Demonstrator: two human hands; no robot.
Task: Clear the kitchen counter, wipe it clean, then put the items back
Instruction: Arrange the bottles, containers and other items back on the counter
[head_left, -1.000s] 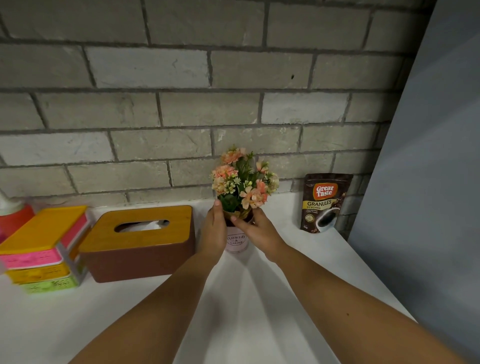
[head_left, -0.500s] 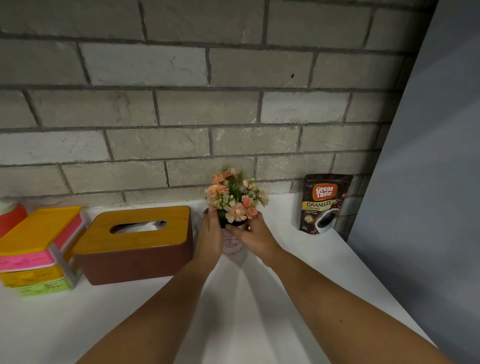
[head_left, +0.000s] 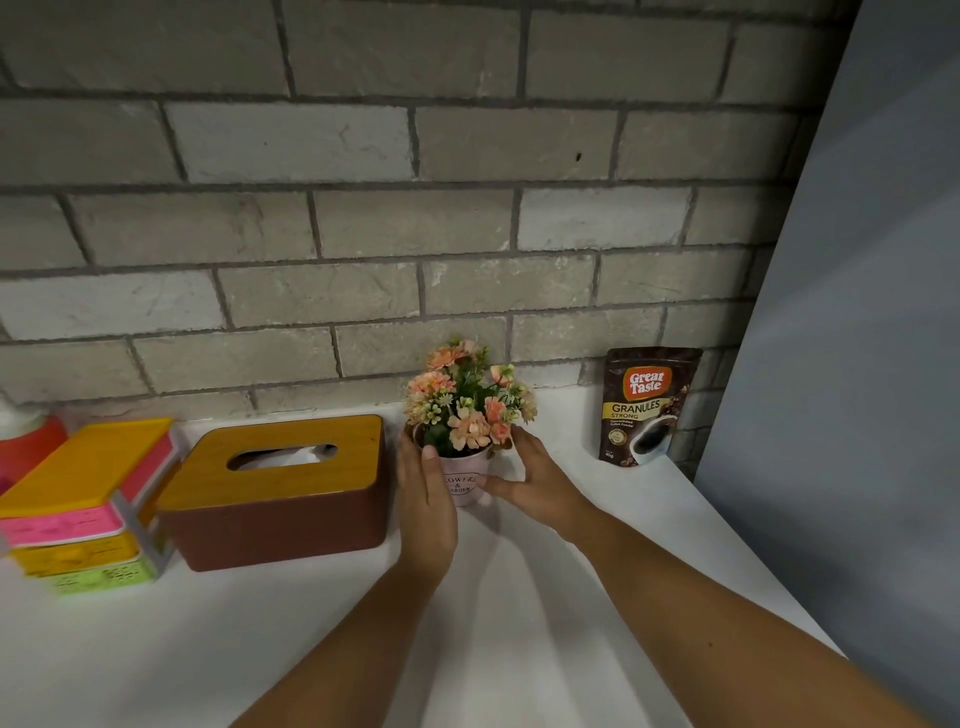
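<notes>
A small pink flower pot (head_left: 464, 482) with peach artificial flowers (head_left: 467, 405) stands on the white counter (head_left: 156, 649), near the brick wall. My left hand (head_left: 427, 501) wraps its left side, thumb at the rim. My right hand (head_left: 537, 480) cups the right side, with the thumb against the pot's lower front. The fingers behind the pot are hidden.
A brown tissue box (head_left: 280, 493) with a wooden lid sits just left of the pot. Further left are stacked colourful boxes (head_left: 88, 499) and a red-and-white container (head_left: 26, 436). A coffee pouch (head_left: 647, 405) leans on the wall at right, beside a grey panel (head_left: 857, 364).
Both hands lowered the flower pot from above the counter down onto it, between the tissue box and the coffee pouch. The hands still hold it.
</notes>
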